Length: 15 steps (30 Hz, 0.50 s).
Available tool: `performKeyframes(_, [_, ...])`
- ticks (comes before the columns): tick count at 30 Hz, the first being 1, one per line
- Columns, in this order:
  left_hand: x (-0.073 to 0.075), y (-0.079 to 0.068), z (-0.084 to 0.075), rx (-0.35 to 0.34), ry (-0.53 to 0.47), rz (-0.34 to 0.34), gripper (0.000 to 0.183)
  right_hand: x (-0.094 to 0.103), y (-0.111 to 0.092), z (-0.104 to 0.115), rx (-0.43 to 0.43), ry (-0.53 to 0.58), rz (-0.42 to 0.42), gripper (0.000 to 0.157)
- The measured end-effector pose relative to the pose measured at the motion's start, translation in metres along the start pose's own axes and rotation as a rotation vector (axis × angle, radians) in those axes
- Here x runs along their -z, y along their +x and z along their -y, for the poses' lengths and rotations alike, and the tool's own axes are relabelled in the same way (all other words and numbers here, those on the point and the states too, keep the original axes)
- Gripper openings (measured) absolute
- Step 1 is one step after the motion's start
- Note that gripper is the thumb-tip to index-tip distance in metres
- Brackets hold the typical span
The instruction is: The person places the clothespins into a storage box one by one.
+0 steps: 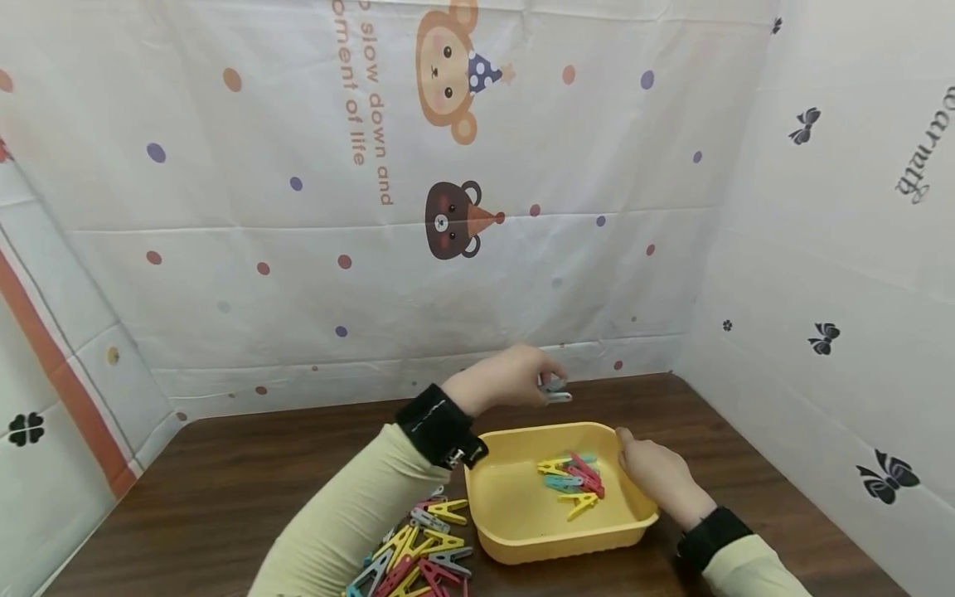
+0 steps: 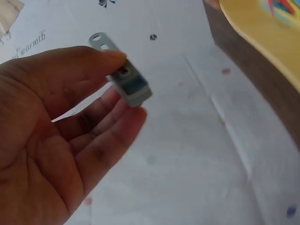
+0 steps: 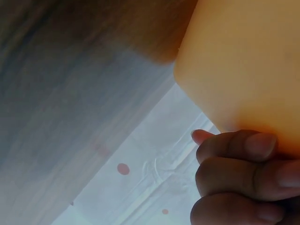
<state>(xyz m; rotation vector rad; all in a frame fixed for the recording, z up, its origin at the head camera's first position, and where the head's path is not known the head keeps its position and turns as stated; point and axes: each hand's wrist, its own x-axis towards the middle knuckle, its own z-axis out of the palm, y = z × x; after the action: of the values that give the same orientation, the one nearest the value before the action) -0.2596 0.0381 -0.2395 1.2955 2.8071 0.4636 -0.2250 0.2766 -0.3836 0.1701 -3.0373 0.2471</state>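
In the head view my left hand [image 1: 507, 381] is raised above the far rim of a yellow plastic basin [image 1: 567, 546]. It pinches a grey clothespin [image 2: 135, 86] between thumb and fingers, clearly seen in the left wrist view. My right hand [image 1: 660, 474] grips the basin's right side near its far corner, and in the right wrist view its curled fingers [image 3: 229, 176] lie against the outer wall. Inside the basin is a small group of yellow, red and teal clothespins [image 1: 584, 479], towards its right half.
Left of the basin a loose pile of colourful clothespins [image 1: 443, 543] lies on the brown wooden table [image 1: 246, 481], partly behind my left forearm. White printed sheets [image 1: 298, 298] hang along the back and sides of the table.
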Motion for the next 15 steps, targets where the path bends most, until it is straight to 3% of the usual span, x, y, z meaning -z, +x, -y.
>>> performKeyframes(7, [-0.04, 0.027, 0.004, -0.002, -0.152, 0.047, 0.038, -0.001, 0.0, 0.0, 0.012, -0.026, -0.021, 0.036])
performKeyframes(11, [-0.064, 0.034, 0.012, 0.073, -0.2, 0.083, 0.037, -0.001, 0.001, 0.002, 0.0, -0.017, -0.022, 0.036])
performKeyframes(15, [-0.086, 0.032, 0.022, 0.167, -0.171, 0.101, 0.036, -0.002, -0.001, 0.003, -0.001, -0.018, -0.031, 0.035])
